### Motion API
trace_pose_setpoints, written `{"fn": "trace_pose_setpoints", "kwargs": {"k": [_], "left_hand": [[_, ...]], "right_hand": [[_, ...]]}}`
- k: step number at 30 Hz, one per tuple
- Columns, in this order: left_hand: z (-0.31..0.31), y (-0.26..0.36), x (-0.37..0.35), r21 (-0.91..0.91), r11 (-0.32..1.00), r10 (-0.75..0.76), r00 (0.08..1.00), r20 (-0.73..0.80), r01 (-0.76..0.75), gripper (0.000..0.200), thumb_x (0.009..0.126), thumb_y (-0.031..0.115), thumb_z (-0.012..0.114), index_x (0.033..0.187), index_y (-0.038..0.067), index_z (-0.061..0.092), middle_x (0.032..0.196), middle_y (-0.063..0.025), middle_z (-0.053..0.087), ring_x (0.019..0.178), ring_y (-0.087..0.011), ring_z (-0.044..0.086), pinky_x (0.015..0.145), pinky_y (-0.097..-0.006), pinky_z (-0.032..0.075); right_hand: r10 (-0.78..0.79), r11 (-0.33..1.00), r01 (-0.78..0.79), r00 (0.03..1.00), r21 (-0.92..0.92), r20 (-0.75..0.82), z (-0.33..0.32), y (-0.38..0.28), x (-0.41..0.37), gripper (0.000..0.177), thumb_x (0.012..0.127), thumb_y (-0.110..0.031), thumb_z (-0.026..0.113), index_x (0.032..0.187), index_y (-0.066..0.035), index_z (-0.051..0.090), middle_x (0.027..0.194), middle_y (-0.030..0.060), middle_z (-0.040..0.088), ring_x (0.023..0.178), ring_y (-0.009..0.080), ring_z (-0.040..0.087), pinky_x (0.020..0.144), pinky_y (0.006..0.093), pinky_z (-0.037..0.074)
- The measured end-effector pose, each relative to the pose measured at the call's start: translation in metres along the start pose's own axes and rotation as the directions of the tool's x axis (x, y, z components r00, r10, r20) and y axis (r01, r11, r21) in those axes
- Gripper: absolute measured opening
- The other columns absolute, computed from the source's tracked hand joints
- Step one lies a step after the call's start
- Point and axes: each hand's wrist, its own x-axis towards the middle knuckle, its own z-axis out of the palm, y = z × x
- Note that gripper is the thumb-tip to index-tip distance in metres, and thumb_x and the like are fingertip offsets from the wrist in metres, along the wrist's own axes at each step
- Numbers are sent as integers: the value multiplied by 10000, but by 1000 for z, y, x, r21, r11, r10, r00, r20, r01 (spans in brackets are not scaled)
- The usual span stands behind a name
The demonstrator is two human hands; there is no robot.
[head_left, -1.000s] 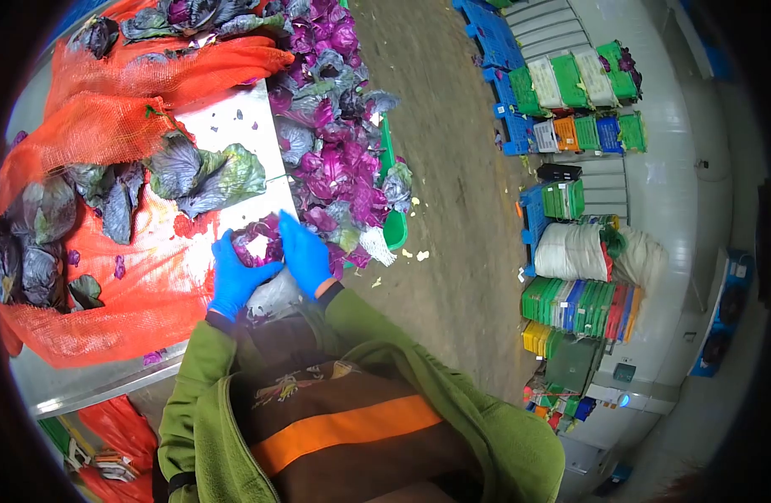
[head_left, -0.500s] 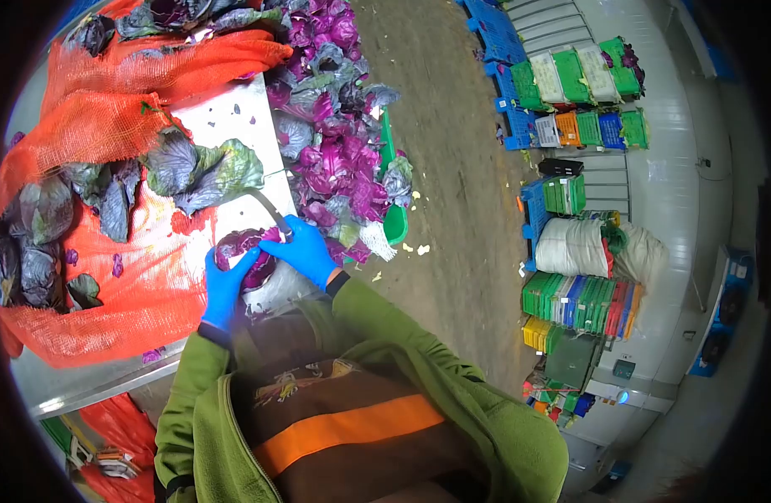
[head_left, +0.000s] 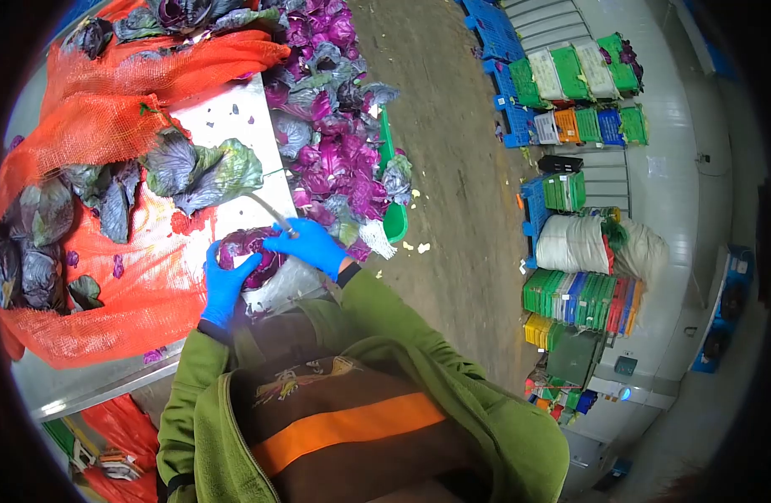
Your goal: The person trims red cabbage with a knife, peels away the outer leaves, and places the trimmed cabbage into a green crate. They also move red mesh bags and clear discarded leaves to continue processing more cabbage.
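A purple cabbage head rests at the near end of the white work surface. My left hand, in a blue glove, grips its left side with the thumb across the front. In my gloved right hand is a knife, its curved blade pointing up and left, away from the cabbage. The fingertips of that hand are at the cabbage's right side. Loose dark outer leaves lie just beyond the knife tip.
Red mesh sacks with more cabbages cover the left of the table. Purple leaves are heaped over a green crate along the right edge. Stacked crates and blue pallets stand across the floor.
My right hand has moved slightly right and down with the knife, uncovering more of the cabbage. My left hand has barely moved.
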Motion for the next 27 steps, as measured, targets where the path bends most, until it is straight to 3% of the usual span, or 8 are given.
{"fn": "trace_pose_setpoints", "kwargs": {"k": [2, 7, 10, 12, 18, 22, 24, 27], "left_hand": [[-7, -12, 4, 74, 996, -49, 999, 20, 47, 1005, 600, 309, 934, 1405, 60, 385, 1320, -194, 419, 1214, -295, 489, 1010, -393, 463], [-10, 1, -4, 85, 996, 7, 999, 38, -10, 1015, 590, 328, 935, 1406, 66, 391, 1306, -191, 428, 1213, -302, 487, 1012, -399, 459], [-10, 8, -5, 195, 980, 38, 998, 44, -46, 1003, 590, 323, 935, 1396, 52, 403, 1303, -179, 432, 1213, -292, 490, 1008, -398, 462], [-11, 10, -5, 242, 968, 53, 997, 60, -66, 993, 592, 317, 934, 1390, 45, 411, 1301, -173, 434, 1211, -286, 494, 1004, -397, 465], [-16, 10, 4, -175, 983, -26, 984, 175, 57, 911, 628, 212, 922, 1365, 9, 426, 1282, -155, 459, 1182, -257, 522, 972, -373, 494], [-20, 19, -9, 161, 979, 134, 989, -55, -123, 859, 661, 153, 902, 1354, 6, 417, 1264, -165, 488, 1130, -263, 564, 920, -364, 535], [-12, 32, -23, -318, 948, -53, 996, -72, 27, 828, 689, 111, 880, 1351, 11, 391, 1251, -186, 503, 1069, -277, 604, 850, -356, 575], [-17, 36, -23, -367, 920, -164, 986, -42, 138, 822, 699, 84, 868, 1349, 20, 368, 1265, -209, 490, 1033, -294, 631, 793, -381, 607]], "right_hand": [[158, 977, -192, 945, 94, 285, 6, 9, 0, 492, 762, -424, 818, 1030, -30, 696, 810, 29, 648, 729, 127, 594, 656, 279, 478], [279, 951, -307, 904, 35, 324, 0, 7, 1, 486, 765, -411, 817, 1031, -21, 700, 795, 12, 642, 684, 112, 580, 606, 292, 476], [113, 980, -147, 965, 132, 236, 12, 16, -4, 398, 776, -335, 788, 962, 7, 704, 781, 38, 654, 656, 140, 587, 586, 325, 476], [-95, 908, 148, 984, -393, 150, 20, 17, -7, 298, 773, -234, 734, 884, 40, 696, 756, 80, 667, 664, 140, 598, 602, 338, 481], [225, 963, -232, 972, 134, 66, 26, 16, -2, 251, 795, -211, 718, 878, 25, 691, 738, 61, 666, 692, 91, 584, 615, 307, 480], [50, 999, -51, 999, 15, 6, 43, 8, -17, 282, 805, -243, 745, 915, 4, 669, 757, 114, 654, 670, 173, 617, 624, 342, 490], [-175, 973, 151, 976, -177, -128, 65, 0, -32, 259, 787, -226, 747, 868, 0, 648, 764, 165, 633, 674, 273, 639, 624, 377, 490], [-133, 989, 124, 982, -75, -137, 67, 4, -23, 267, 750, -209, 753, 807, 8, 608, 764, 198, 618, 686, 328, 642, 615, 392, 488]]}}
